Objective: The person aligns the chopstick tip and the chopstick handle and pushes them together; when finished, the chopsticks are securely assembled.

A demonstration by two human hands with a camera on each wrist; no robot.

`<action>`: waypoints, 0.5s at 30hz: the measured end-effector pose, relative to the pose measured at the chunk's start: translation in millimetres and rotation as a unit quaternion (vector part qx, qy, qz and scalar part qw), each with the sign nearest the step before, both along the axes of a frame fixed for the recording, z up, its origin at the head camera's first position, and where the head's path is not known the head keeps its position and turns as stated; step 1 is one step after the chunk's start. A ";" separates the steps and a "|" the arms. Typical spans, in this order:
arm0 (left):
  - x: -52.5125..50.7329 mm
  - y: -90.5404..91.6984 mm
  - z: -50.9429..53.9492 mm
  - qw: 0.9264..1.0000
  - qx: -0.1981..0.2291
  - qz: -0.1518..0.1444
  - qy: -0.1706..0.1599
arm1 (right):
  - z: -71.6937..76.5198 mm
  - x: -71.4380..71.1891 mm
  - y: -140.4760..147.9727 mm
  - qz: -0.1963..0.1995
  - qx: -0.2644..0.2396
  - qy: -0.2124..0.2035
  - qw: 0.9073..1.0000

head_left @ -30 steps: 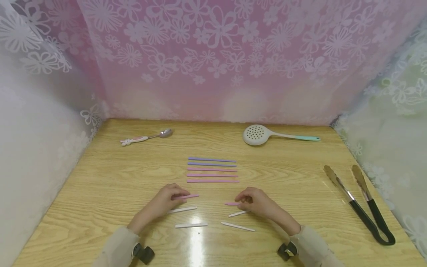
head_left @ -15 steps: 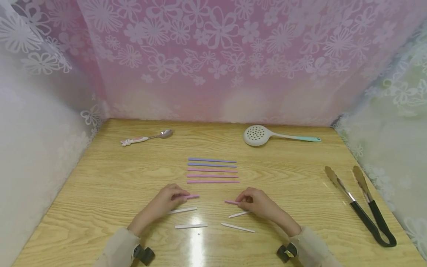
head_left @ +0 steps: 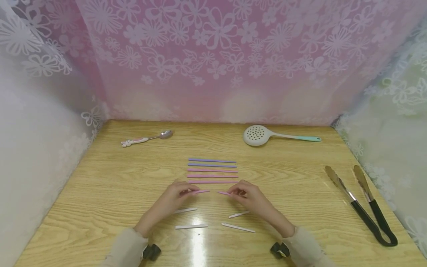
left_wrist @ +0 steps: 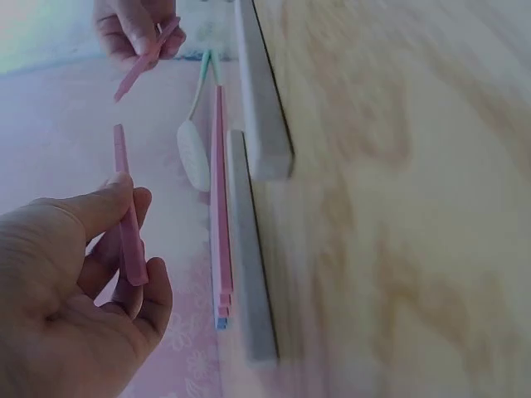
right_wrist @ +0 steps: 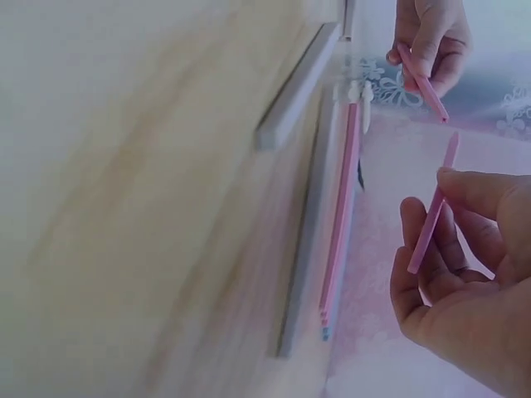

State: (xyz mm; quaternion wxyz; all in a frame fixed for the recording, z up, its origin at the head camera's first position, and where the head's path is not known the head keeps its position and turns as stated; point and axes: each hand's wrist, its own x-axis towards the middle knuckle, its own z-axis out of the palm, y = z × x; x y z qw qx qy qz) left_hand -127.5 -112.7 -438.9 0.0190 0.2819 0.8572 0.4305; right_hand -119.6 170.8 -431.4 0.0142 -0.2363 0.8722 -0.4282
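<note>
In the head view my left hand point(head_left: 171, 198) pinches a short pink chopstick piece point(left_wrist: 129, 224) between thumb and fingers. Opposite it, my right hand point(head_left: 254, 198) holds a slimmer pink chopstick piece point(right_wrist: 436, 203) the same way. The two pieces point toward each other with a small gap between their ends, raised off the tabletop in the wrist views. Just beyond the hands lies a row of long chopsticks, blue ones point(head_left: 212, 160) behind pink ones point(head_left: 212, 176). Nearer me rest pale short pieces: thicker ones point(head_left: 191, 226) at left, thinner ones point(head_left: 238, 227) at right.
A spoon point(head_left: 146, 139) with a rabbit-shaped handle end lies at the back left of the wooden table point(head_left: 100, 207). A slotted skimmer point(head_left: 257, 135) lies back right, and black-handled tongs point(head_left: 361, 207) near the right edge. Flowered curtains surround the table.
Both hands have moved forward and inward, bringing the pink pieces closer together, near the front pink chopstick. The pale pieces and the row stay put.
</note>
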 end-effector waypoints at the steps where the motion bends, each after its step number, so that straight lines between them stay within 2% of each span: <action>1: 0.6 1.8 1.3 1.000 0.002 -0.001 0.001 | 1.5 0.3 -1.5 -0.001 -0.004 0.002 1.000; 7: 2.5 9.1 7.0 1.000 0.023 -0.007 -0.012 | 7.7 1.5 -6.2 0.001 -0.017 -0.001 1.000; 15: 3.2 11.4 4.9 0.998 0.044 0.008 -0.034 | 6.5 1.2 -6.6 0.003 -0.024 -0.007 1.000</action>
